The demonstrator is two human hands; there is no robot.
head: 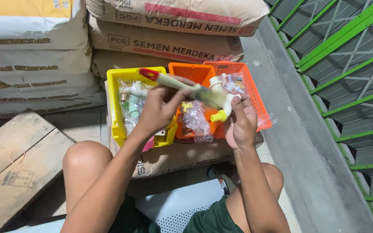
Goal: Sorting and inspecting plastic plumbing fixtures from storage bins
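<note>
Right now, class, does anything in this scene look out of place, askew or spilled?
Only slightly: a crumpled clear plastic bag hangs out over the front of the orange basket. The left hand holds a paintbrush against a white plastic tap in the right hand; nothing looks damaged.

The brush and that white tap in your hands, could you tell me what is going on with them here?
A seated person holds a paintbrush with a red-tipped handle in the left hand, its bristles against a white plastic tap with a yellow end, gripped in the right hand. Below the hands stand a yellow basket and two orange baskets holding bagged fittings, resting on cement sacks.
</note>
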